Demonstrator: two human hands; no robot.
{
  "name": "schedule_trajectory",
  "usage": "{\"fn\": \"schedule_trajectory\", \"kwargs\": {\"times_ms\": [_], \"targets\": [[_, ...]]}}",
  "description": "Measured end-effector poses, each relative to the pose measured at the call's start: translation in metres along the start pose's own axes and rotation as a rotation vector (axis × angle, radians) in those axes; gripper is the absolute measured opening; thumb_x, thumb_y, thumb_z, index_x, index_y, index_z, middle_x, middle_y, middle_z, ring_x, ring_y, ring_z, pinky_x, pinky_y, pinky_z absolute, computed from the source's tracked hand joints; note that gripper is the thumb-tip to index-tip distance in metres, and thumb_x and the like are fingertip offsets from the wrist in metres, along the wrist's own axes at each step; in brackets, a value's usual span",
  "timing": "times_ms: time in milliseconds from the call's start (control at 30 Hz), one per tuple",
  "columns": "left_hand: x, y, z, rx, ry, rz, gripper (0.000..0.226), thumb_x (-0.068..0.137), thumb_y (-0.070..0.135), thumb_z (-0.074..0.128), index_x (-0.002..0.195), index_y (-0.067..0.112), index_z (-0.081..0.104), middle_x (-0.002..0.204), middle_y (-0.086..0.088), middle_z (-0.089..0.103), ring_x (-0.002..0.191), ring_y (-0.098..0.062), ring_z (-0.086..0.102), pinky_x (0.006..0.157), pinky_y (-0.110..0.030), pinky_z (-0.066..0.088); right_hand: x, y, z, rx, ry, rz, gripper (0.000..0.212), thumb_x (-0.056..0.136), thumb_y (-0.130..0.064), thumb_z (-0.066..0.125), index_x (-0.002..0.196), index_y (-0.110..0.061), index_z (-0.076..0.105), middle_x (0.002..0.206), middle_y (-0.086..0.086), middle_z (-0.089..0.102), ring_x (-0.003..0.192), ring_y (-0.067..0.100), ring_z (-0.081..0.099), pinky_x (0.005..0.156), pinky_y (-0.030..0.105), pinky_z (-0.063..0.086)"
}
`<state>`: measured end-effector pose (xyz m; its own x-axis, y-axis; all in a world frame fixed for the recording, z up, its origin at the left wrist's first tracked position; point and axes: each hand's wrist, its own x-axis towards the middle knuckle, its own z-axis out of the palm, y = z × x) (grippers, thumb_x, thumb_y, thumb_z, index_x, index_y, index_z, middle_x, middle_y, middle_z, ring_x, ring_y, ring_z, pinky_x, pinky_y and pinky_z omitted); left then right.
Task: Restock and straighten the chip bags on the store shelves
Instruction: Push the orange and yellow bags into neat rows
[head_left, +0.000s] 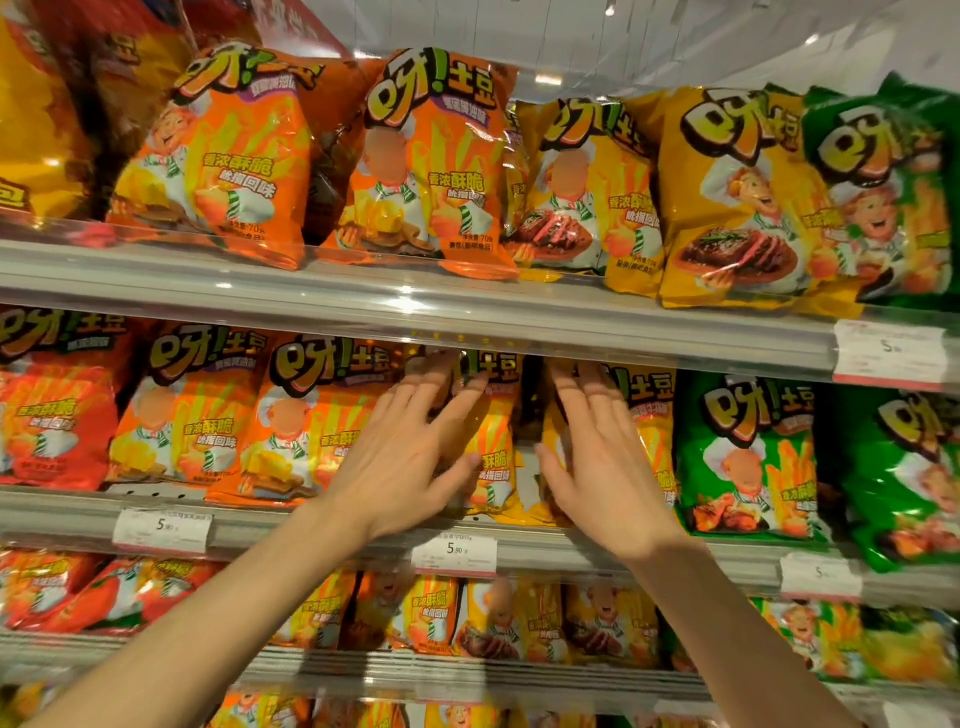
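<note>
On the middle shelf (322, 525) stand two yellow chip bags side by side. My left hand (410, 447) lies flat with straight fingers against the front of the left yellow bag (496, 457). My right hand (597, 457) presses flat on the right yellow bag (652, 421). A dark gap shows between the two bags. Both hands hide most of the bag fronts. Neither hand curls round anything.
Orange bags (311, 421) stand left of my hands and green bags (748, 452) to the right. The upper shelf holds orange (431, 161), yellow (727, 197) and green bags. Price tags (454, 556) hang on the shelf rails. Further bags fill the lower shelf (467, 618).
</note>
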<state>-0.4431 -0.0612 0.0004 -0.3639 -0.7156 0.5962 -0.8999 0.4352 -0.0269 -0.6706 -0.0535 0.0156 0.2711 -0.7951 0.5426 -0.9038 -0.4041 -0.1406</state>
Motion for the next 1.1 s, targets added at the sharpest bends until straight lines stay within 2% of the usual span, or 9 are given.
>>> {"fn": "schedule_trajectory", "kwargs": {"times_ms": [200,367,433,500,600,800,900,1000,1100], "targets": [[0.023,0.054,0.013,-0.186,-0.002,0.027,0.071,0.097,0.05,0.044,0.158,0.031,0.012,0.153,-0.013,0.031,0.141,-0.03,0.029,0.112,-0.043,0.034,-0.011,0.042,-0.007,-0.317,0.085,0.186,0.063,0.098,-0.053,0.048,0.143,-0.009,0.041,0.135,0.023,0.051,0.13,0.042,0.044,0.115,0.057,0.029],[0.038,0.085,0.03,-0.05,-0.057,0.069,0.067,0.097,0.047,0.043,0.157,0.025,0.022,0.152,-0.022,0.033,0.127,-0.038,0.044,0.103,-0.044,0.042,-0.024,0.069,-0.012,-0.368,-0.04,0.211,0.076,0.099,-0.066,0.017,0.152,-0.014,0.03,0.147,0.024,0.042,0.139,0.042,0.035,0.12,0.054,0.023],[0.047,0.091,0.036,0.05,-0.071,0.071,0.066,0.096,0.05,0.041,0.155,0.024,0.026,0.146,-0.025,0.041,0.118,-0.041,0.053,0.098,-0.046,0.045,-0.027,0.079,-0.016,-0.287,-0.124,0.186,0.077,0.098,-0.068,0.016,0.158,-0.02,0.013,0.16,0.021,0.023,0.147,0.039,0.022,0.122,0.05,0.018],[0.054,0.094,0.038,0.129,-0.102,0.072,0.066,0.097,0.056,0.034,0.155,0.026,0.025,0.146,-0.026,0.045,0.121,-0.041,0.053,0.104,-0.049,0.039,-0.027,0.09,-0.02,-0.196,-0.202,0.154,0.08,0.096,-0.07,0.02,0.159,-0.027,-0.004,0.166,0.016,0.004,0.152,0.034,0.008,0.124,0.046,0.01],[0.061,0.093,0.036,0.177,-0.177,0.075,0.071,0.097,0.066,0.025,0.157,0.031,0.013,0.151,-0.025,0.04,0.127,-0.037,0.052,0.111,-0.051,0.025,-0.024,0.104,-0.026,-0.207,-0.284,0.093,0.093,0.089,-0.08,0.025,0.156,-0.032,-0.017,0.166,0.014,0.011,0.154,0.032,0.001,0.124,0.049,0.004],[0.071,0.091,0.032,0.046,-0.347,0.075,0.085,0.092,0.074,0.029,0.158,0.031,-0.002,0.157,-0.021,0.033,0.139,-0.032,0.043,0.119,-0.05,0.013,-0.02,0.114,-0.037,-0.142,-0.376,0.044,0.115,0.076,-0.085,0.049,0.157,-0.031,-0.012,0.165,0.005,0.021,0.154,0.028,0.005,0.123,0.047,-0.003],[0.072,0.09,0.031,0.008,-0.314,0.114,0.092,0.09,0.075,0.036,0.159,0.026,0.0,0.156,-0.02,0.036,0.149,-0.028,0.028,0.124,-0.047,0.001,-0.021,0.115,-0.038,-0.07,-0.348,0.01,0.121,0.074,-0.083,0.056,0.158,-0.03,-0.013,0.167,-0.001,0.014,0.155,0.022,-0.004,0.123,0.042,-0.009],[0.069,0.087,0.03,0.017,-0.258,0.161,0.1,0.086,0.076,0.042,0.159,0.024,-0.002,0.163,-0.021,0.017,0.152,-0.025,0.019,0.123,-0.042,-0.014,-0.021,0.109,-0.038,-0.023,-0.304,-0.023,0.123,0.075,-0.076,0.063,0.159,-0.026,-0.011,0.166,-0.007,0.005,0.153,0.015,-0.011,0.119,0.032,-0.016],[0.068,0.082,0.032,0.027,-0.244,0.146,0.104,0.084,0.078,0.043,0.159,0.024,-0.005,0.164,-0.022,0.006,0.154,-0.025,0.01,0.122,-0.04,-0.016,-0.019,0.107,-0.031,-0.003,-0.301,-0.027,0.126,0.074,-0.077,0.064,0.159,-0.024,-0.012,0.168,0.0,0.004,0.154,0.018,-0.008,0.118,0.029,-0.014]]}}
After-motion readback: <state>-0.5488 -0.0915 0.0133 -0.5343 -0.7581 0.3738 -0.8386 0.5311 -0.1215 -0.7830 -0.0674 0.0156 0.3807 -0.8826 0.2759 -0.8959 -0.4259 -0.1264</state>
